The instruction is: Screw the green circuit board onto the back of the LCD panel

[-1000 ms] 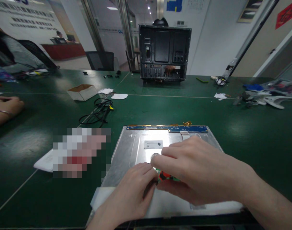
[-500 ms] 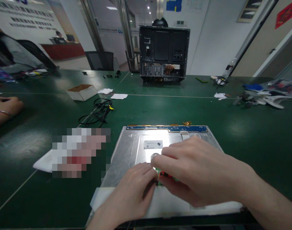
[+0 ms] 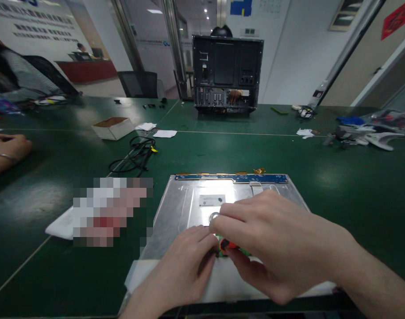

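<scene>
A silver metal display panel (image 3: 175, 212) lies back up in front of me, with a blue circuit strip (image 3: 205, 178) along its far edge. Toward its near side sits a small green circuit board (image 3: 245, 252), mostly covered by my hands. My right hand (image 3: 268, 243) is closed around a screwdriver with an orange and black handle (image 3: 226, 246), held over the board; its tip is hidden. My left hand (image 3: 185, 257) rests on the panel, fingers curled together at the board's left side beside the screwdriver. What its fingertips hold is hidden.
Left of the panel lie a partly pixelated white item (image 3: 61, 226) and a coiled black cable (image 3: 132, 155). Beyond are an open box (image 3: 112, 128) and a black computer case (image 3: 227, 73). Another person's hand (image 3: 11, 148) rests at far left. Assorted parts (image 3: 364, 133) lie at right.
My right thumb and lower hand have shifted down slightly, and the fingers have turned around the screwdriver, showing more of its handle. My left hand stays in place.
</scene>
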Demonstrator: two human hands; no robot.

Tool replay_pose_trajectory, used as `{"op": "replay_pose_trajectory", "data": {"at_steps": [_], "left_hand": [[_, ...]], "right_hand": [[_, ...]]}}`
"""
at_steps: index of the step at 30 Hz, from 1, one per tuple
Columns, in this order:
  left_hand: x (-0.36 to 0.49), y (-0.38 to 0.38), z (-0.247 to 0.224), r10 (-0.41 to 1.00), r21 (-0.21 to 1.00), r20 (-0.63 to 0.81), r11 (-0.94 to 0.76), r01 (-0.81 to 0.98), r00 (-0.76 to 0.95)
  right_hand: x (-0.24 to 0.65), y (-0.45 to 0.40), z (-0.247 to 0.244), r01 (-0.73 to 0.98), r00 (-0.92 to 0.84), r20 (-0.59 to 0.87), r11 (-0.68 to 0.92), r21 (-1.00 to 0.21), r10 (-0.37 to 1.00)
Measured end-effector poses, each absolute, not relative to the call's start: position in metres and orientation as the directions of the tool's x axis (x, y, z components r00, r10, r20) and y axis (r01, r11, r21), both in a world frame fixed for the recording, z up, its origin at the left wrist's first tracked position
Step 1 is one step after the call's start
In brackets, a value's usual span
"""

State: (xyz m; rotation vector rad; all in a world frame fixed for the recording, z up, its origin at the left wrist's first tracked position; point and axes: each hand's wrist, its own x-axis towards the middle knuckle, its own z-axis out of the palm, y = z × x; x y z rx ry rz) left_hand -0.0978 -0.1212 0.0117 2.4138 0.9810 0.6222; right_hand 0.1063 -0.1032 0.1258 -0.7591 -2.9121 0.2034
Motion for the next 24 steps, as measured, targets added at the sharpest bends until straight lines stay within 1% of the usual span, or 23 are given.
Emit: {"op": "replay_pose_trajectory", "data": {"at_steps": [10, 13, 16, 20, 22, 24], "left_hand": [[-0.0983, -0.1221, 0.012, 0.726, 0.54, 0.277, -0.66, 0.523, 0.63], [-0.0985, -0.1216, 0.0123, 0.727, 0.533, 0.27, -0.659, 0.531, 0.631], [-0.0988, -0.1206, 0.0116, 0.727, 0.544, 0.251, -0.652, 0.529, 0.639], [-0.0991, -0.1199, 0.0109, 0.726, 0.565, 0.237, -0.643, 0.517, 0.645], [-0.0989, -0.1198, 0.0112, 0.727, 0.567, 0.242, -0.643, 0.515, 0.642], [-0.0984, -0.1201, 0.0119, 0.729, 0.564, 0.251, -0.645, 0.516, 0.637]], "right_hand": [[0.107, -0.1021, 0.124, 0.496, -0.856, 0.121, 0.864, -0.085, 0.503], [0.1066, -0.102, 0.1233, 0.499, -0.855, 0.121, 0.864, -0.071, 0.504], [0.1066, -0.1032, 0.1243, 0.492, -0.859, 0.108, 0.865, -0.099, 0.501], [0.1073, -0.1045, 0.1268, 0.477, -0.864, 0.084, 0.861, -0.178, 0.496], [0.1074, -0.1044, 0.1272, 0.471, -0.867, 0.082, 0.862, -0.187, 0.491], [0.1071, -0.104, 0.1268, 0.466, -0.87, 0.089, 0.869, -0.17, 0.484]]}}
